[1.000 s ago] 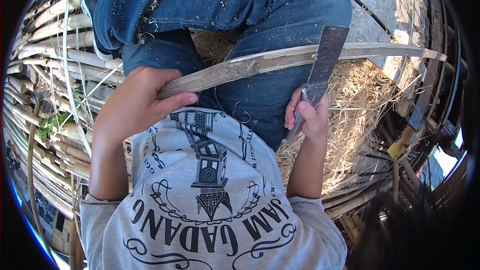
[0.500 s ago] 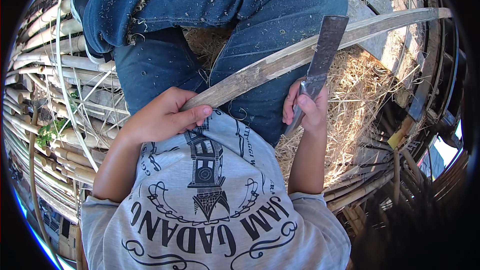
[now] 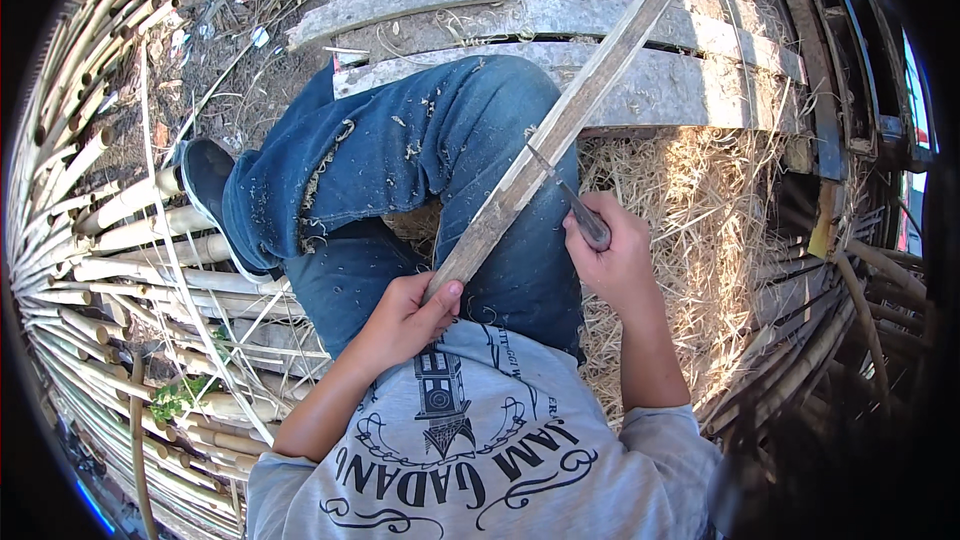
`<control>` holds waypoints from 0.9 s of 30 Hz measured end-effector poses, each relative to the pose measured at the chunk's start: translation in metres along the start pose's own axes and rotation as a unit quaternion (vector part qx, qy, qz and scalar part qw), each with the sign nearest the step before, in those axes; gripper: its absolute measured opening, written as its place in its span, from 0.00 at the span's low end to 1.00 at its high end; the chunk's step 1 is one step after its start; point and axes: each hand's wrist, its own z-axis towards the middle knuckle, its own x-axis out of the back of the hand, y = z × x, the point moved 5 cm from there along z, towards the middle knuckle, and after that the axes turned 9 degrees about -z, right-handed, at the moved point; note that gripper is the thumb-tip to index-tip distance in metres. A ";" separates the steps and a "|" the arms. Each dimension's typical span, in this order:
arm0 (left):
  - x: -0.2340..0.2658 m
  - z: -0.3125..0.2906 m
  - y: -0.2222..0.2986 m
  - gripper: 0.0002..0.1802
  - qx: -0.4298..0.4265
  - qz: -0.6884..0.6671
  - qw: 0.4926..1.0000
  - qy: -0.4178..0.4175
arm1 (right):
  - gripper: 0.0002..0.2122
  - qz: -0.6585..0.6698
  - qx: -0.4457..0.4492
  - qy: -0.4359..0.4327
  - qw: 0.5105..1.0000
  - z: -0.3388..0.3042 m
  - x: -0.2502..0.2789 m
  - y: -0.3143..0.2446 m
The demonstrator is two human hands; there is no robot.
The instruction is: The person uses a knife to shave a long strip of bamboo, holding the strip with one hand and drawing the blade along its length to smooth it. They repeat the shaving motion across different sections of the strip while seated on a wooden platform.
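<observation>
My left hand (image 3: pixel 412 318) is closed around the near end of a long split bamboo slat (image 3: pixel 500 202), thumb on top, close to my shirt. The slat runs up and away to the right, over my jeans and past the planks. My right hand (image 3: pixel 618 252) grips the dark handle of a broad-bladed knife (image 3: pixel 563 188). Its blade appears nearly edge-on and lies across the slat, its tip near the slat's left edge. Whether the blade bites into the slat, I cannot tell. A paler, freshly cut strip shows along the slat there.
Weathered planks (image 3: pixel 640 90) form a platform ahead. Straw-like shavings (image 3: pixel 690 240) are heaped to my right. Many bamboo poles (image 3: pixel 160 275) lie at my left, with thin strips across them. Shavings cling to my jeans (image 3: pixel 400 155).
The slat's far end has swung up and leftward, so it points more steeply away. The knife has turned from raised, broad side showing, to nearly edge-on across the slat. My view has shifted.
</observation>
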 end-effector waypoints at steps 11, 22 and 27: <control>0.001 0.001 0.013 0.15 -0.083 0.088 0.992 0.028 | 0.16 -0.332 0.134 0.049 0.933 0.055 0.026 -0.015; 0.000 -0.005 0.028 0.13 -0.002 0.133 0.991 -0.017 | 0.10 -0.352 0.184 0.004 0.918 0.051 0.012 -0.022; -0.001 -0.004 0.012 0.11 0.016 -0.027 0.999 -0.026 | 0.10 -0.371 0.153 -0.006 0.916 0.057 0.013 -0.019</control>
